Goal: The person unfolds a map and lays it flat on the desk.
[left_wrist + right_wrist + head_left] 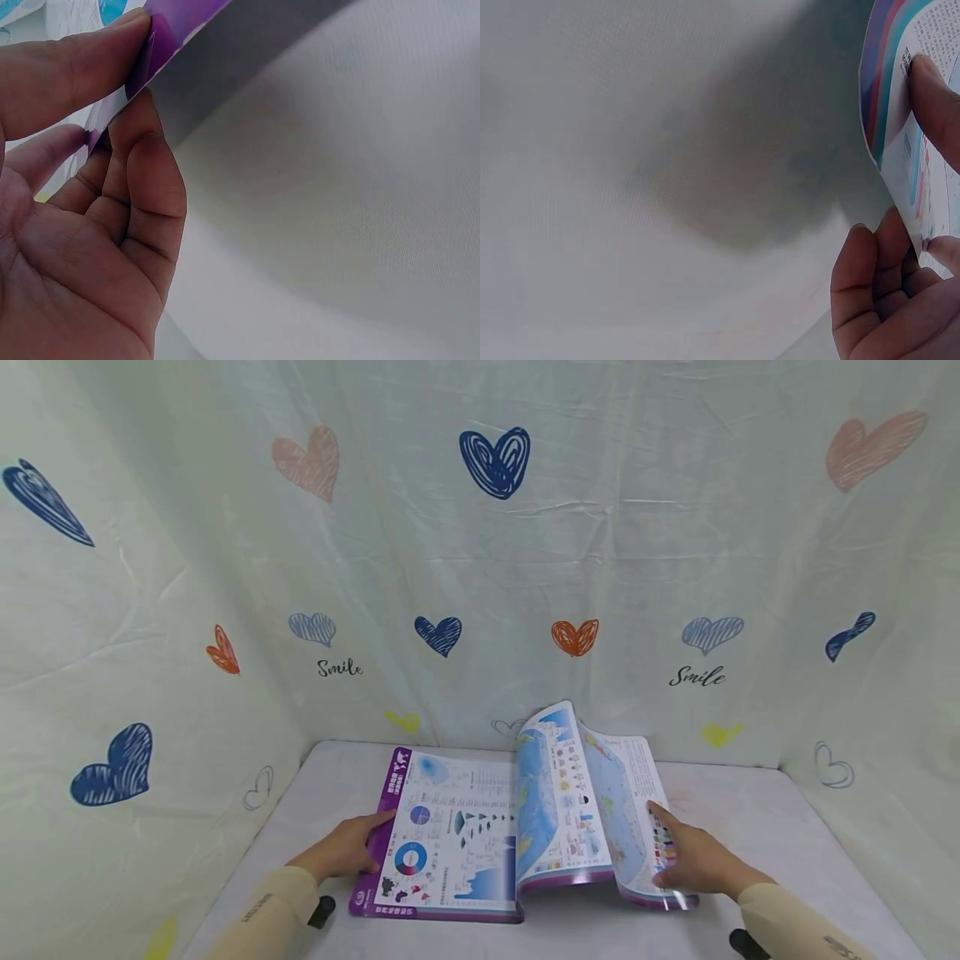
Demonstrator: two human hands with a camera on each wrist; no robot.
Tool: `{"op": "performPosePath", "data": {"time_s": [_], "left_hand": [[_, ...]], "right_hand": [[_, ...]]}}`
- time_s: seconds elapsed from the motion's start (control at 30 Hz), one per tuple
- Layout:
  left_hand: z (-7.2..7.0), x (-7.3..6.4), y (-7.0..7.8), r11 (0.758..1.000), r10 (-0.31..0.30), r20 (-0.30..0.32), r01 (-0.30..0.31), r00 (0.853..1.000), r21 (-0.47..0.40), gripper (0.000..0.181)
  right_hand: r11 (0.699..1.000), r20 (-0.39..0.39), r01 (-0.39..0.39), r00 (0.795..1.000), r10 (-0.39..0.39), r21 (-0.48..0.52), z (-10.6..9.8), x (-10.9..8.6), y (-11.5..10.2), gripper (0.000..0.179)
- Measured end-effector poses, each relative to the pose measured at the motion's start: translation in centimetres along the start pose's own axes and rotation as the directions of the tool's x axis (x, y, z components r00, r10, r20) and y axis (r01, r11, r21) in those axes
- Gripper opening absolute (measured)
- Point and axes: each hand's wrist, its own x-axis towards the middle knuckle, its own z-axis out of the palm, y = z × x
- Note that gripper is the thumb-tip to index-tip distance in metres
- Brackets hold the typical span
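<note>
A folded map chart (476, 827) with purple borders, printed with charts, blue maps and small pictures, lies across the white table in the head view. Its left panel is flat. A middle panel (562, 802) bends up in a curved fold, partly covering the panel to its right. My left hand (347, 847) pinches the purple left edge; in the left wrist view the thumb is on top of the map edge (169, 34) and curled fingers are beneath. My right hand (701, 858) holds the right edge, and the right wrist view shows its thumb (934, 105) on the printed side with fingers behind.
White table (735, 827) surface extends around the map. A pale curtain (630, 543) printed with hearts and "Smile" stands behind the table and along both sides. A small black object (322, 912) shows at the left wrist, and another (746, 945) at the right wrist.
</note>
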Motion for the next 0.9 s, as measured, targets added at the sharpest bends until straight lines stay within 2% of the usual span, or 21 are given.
{"op": "performPosePath", "data": {"time_s": [0.23, 0.9], "left_hand": [[-0.6, -0.3, -0.7, 1.0, -0.007, 0.003, 0.007, 1.0, 0.007, 0.087], [-2.2, -1.0, -2.4, 0.999, -0.009, 0.0, 0.009, 1.0, 0.052, 0.087]], "right_hand": [[1.0, 0.011, -0.006, 1.0, 0.006, 0.003, -0.4, -0.3, 0.5, 0.118], [0.996, 0.011, -0.002, 1.0, 0.003, -0.085, -1.2, -1.1, 2.5, 0.117]]}}
